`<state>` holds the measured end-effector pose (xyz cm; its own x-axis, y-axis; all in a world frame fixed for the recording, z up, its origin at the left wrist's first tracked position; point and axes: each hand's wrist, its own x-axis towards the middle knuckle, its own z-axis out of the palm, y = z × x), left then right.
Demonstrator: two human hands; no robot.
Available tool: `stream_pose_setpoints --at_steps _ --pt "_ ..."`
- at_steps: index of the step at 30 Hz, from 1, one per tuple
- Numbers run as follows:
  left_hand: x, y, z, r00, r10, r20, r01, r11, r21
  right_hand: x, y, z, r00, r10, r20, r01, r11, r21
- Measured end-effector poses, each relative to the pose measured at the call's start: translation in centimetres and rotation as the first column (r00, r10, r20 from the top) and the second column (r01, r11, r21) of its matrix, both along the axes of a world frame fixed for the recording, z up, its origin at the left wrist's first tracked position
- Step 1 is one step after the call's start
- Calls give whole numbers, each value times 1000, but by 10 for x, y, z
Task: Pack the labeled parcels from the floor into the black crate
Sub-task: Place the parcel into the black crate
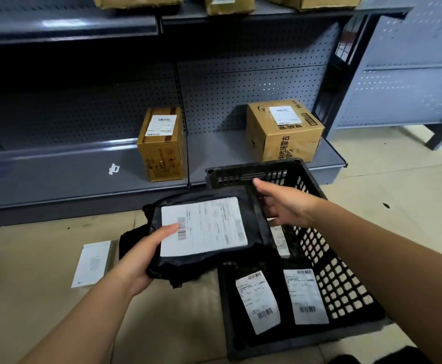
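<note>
Bare forearms [388, 248] lead to the left grip [138, 261] and right grip [285, 203]; dark cloth [398, 357], perhaps trousers, shows lower right.

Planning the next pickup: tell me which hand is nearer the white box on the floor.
Left. The left hand, gripping the black parcel, is just right of the white box; the right hand hovers open over the black crate, farther right.

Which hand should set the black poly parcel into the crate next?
Left. The left hand grips the white-labelled black plastic parcel by the black slotted crate; right hand is open, empty.
</note>
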<state>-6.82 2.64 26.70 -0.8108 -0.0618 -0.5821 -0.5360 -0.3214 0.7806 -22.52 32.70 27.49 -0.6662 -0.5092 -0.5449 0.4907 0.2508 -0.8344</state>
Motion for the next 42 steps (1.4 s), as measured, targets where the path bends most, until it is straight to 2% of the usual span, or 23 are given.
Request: stream_pose_setpoints --at_steps 2,4,6,9,11,13,17,20,24,28,30,32,36,42 --pt "-7 10 -7 994 111 -14 -109 991 73 6 11 -20 989 -108 102 116 990 -82" --pt "-11 24 -16 983 185 -11 -182 975 127 22 6 -34 981 -83 175 103 989 -106" --pt "-11 42 -27 987 163 -8 -160 979 130 39 -16 -47 975 -75 208 100 989 -111" --pt "-6 66 -45 992 130 -1 -129 984 122 50 -46 -70 943 -268 199 300 942 -153" --pt "-4 76 -52 995 100 2 -99 979 179 52 -55 -79 921 -347 175 376 910 -172" --pt "-3 80 -60 998 57 13 -58 985 162 50 -56 -88 893 -408 189 442 873 -205" --pt "-13 77 -71 998 36 -49 -33 998 49 30 -45 -111 781 -592 198 624 755 -201" --pt "-31 57 -85 984 164 -71 -161 986 46 6 -26 -129 680 -691 244 729 673 -126" --pt "-42 15 -120 964 263 -28 -262 964 49 -20 -11 -156 685 -682 257 704 710 6" --pt "-33 -23 -164 946 319 63 -320 947 22 -42 -5 -201 628 -746 220 753 655 71" --pt "-27 -37 -186 935 335 115 -337 942 -3 -47 -9 -215 640 -740 207 742 666 83" --pt "-19 -47 -205 929 337 156 -337 941 -28 -50 -15 -223 659 -734 165 731 676 89" --pt "-3 -55 -238 910 348 224 -340 938 -72 -64 -30 -247 751 -649 121 643 760 92" --pt "-12 -58 -269 881 365 300 -325 929 -178 -80 -36 -289 816 -572 84 558 818 142"
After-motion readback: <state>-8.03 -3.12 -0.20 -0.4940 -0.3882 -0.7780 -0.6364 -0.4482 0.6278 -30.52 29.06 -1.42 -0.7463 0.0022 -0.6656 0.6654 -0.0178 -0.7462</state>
